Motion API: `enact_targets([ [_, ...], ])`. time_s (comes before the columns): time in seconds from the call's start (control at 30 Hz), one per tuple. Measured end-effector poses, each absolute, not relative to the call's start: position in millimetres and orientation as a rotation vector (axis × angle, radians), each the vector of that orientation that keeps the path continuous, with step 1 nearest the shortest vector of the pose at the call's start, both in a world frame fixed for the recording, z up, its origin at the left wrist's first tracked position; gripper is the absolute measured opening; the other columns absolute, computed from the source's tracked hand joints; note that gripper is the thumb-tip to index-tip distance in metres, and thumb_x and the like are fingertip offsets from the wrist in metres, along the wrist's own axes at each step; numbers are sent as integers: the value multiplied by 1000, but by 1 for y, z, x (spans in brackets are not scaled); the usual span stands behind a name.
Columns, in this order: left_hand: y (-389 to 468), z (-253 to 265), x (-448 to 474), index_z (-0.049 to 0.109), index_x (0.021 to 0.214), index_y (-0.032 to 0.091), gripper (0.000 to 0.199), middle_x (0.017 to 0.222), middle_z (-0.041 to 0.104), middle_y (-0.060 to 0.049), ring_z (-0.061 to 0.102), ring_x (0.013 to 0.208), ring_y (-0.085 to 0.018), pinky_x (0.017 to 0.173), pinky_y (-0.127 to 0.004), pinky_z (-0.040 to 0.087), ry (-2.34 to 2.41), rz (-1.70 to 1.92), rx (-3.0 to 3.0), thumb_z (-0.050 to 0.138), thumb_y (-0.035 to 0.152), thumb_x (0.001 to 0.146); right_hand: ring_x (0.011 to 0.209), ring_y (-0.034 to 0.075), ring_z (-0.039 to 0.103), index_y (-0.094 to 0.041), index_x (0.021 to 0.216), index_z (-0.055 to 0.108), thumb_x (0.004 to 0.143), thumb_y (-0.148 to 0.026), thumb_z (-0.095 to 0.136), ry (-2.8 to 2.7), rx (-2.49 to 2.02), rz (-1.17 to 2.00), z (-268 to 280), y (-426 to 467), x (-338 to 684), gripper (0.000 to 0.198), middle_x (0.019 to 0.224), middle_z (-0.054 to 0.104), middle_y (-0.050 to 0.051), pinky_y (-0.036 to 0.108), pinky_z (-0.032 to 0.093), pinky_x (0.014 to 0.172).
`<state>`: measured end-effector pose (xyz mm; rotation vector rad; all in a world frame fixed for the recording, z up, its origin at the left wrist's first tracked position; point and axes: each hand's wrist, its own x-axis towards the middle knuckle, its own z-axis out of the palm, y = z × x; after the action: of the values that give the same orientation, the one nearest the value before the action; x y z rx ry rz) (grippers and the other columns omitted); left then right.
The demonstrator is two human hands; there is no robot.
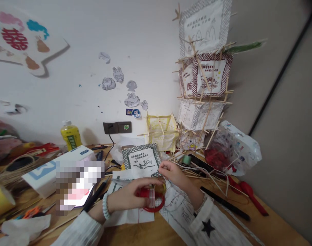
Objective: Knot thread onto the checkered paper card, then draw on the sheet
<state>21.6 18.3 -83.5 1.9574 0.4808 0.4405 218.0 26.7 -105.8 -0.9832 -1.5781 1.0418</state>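
Observation:
Curved over a red ring-shaped roll [159, 206] with a clear part at its middle, my left hand [132, 196] grips it low above the table. A fine red thread hangs below the roll. To the right and slightly higher, my right hand [175, 175] is closed in a pinch; what its fingertips hold is too small to make out. White paper sheets [145, 218] and a sheet with drawn lines [175, 208] lie beneath my hands. Just beyond them is a drawn panel with a dark patterned border [142, 159].
A tall stick-and-paper lantern stack [209, 75] stands at the back right, beside a smaller yellow lantern [162, 131]. On the left are a white box [61, 167], a phone [80, 191] and a drink bottle [70, 135]. A black pen [225, 203] lies right.

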Motion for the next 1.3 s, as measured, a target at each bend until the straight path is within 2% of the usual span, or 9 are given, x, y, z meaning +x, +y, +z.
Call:
enact_targets([
  [0.13,21,-75,16,50,123,22,53,128,50,-7,46,114,-23,96,-37,35,532,458,1984,57,19,70,62,12,45,-18,67,51,75,-23,50,-1654,-994,723,-106,29,215,10,64,48,-3,23,36,58],
  [0.27,22,-64,2,46,126,24,54,114,60,-6,52,104,-24,86,-38,42,698,517,1984,57,28,73,71,14,48,-19,70,54,77,-19,46,-1641,-1019,333,-95,19,210,10,73,52,1,26,37,66],
  [0.4,20,-51,-19,43,129,24,58,103,64,-5,54,95,-22,80,-33,43,869,575,2027,56,32,74,72,15,52,-19,79,57,78,-20,46,-2050,-1076,497,-98,-1,193,12,76,58,2,26,39,65],
  [0.5,17,-41,-32,40,130,26,60,97,65,-3,56,88,-20,79,-32,42,978,571,2123,57,33,73,88,21,52,-18,91,57,68,-18,54,-2329,-1257,377,-113,-10,176,23,93,59,7,30,38,75],
  [0.57,16,-37,-37,40,130,27,60,101,64,-2,55,88,-20,81,-32,40,997,593,2188,57,32,72,91,23,50,-18,92,57,66,-16,53,-2407,-1350,267,-121,-12,168,27,95,59,8,32,38,77],
  [0.8,13,-30,-45,37,131,30,62,116,59,-1,50,105,-21,92,-33,34,985,622,2275,55,29,72,92,25,51,-19,98,57,70,-17,51,-2487,-1411,124,-125,-7,162,29,95,60,8,34,38,76],
  [0.97,7,-22,-48,36,132,32,61,131,48,0,48,111,-21,95,-31,33,966,603,2346,54,27,74,95,29,50,-18,110,54,73,-29,54,-2465,-1497,36,-128,-2,162,39,101,58,12,36,39,76],
  [1.13,2,-14,-50,37,131,33,64,127,52,-1,52,104,-22,90,-33,37,986,588,2336,57,23,71,95,27,53,-17,112,54,68,-32,58,-2409,-1469,198,-128,3,165,46,100,60,11,33,39,77],
  [1.3,3,-12,-51,39,130,31,61,126,52,-3,51,103,-23,86,-35,41,898,591,2169,59,29,72,95,25,54,-22,106,56,62,-32,64,-2272,-1468,367,-126,7,169,46,99,62,7,30,39,77],
])
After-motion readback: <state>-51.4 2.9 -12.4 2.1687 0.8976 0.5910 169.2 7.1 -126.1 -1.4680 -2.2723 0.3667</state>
